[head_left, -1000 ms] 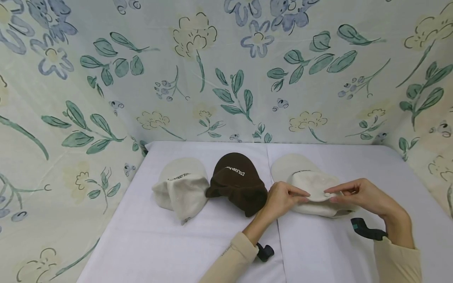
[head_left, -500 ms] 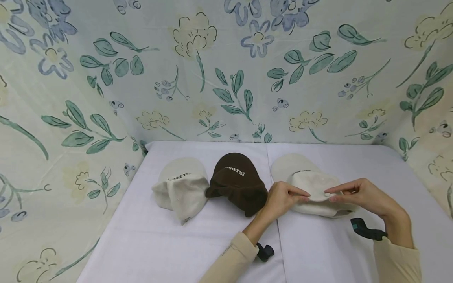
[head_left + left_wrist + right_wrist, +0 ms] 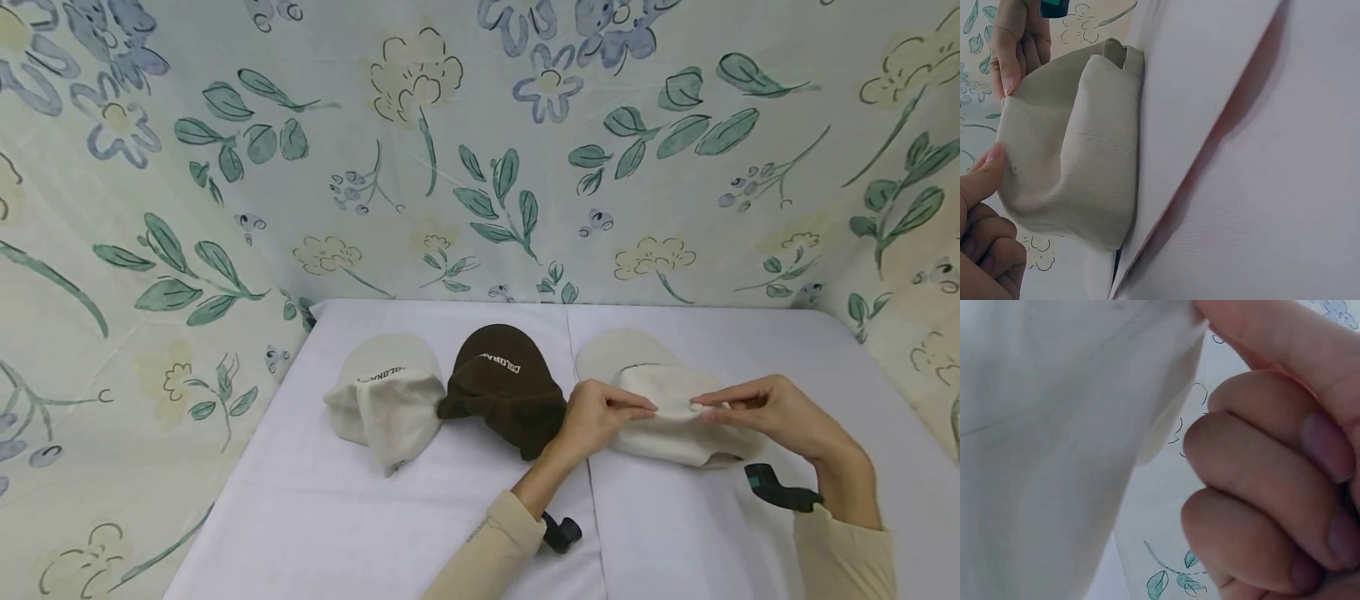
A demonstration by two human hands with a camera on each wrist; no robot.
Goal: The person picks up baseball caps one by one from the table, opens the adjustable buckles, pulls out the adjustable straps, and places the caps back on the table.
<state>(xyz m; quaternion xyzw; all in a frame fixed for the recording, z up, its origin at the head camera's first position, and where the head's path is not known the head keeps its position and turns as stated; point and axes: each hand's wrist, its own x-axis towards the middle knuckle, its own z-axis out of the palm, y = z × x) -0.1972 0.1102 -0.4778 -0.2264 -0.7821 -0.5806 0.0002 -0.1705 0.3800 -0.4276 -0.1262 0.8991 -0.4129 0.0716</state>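
A cream baseball cap lies at the right of the table, its brim toward the back left. My left hand pinches the raised fabric of its crown between thumb and forefinger. A short span to the right, my right hand pinches the same fold. Seen from the left wrist, the cap's crown is stretched up between the two hands, with a hollow behind its back band. In the right wrist view the pale cap fabric fills the left side, beside my curled fingers.
Left of the hands stands a dark brown cap with white lettering. A second cream cap, its crown slumped, sits farther left. All rest on a white tablecloth, with floral cloth hanging behind and at both sides.
Both hands have lifted slightly, drawing the pinched crown fabric upward. More of the cap's lower side shows beneath the fold. The other two caps stay put.
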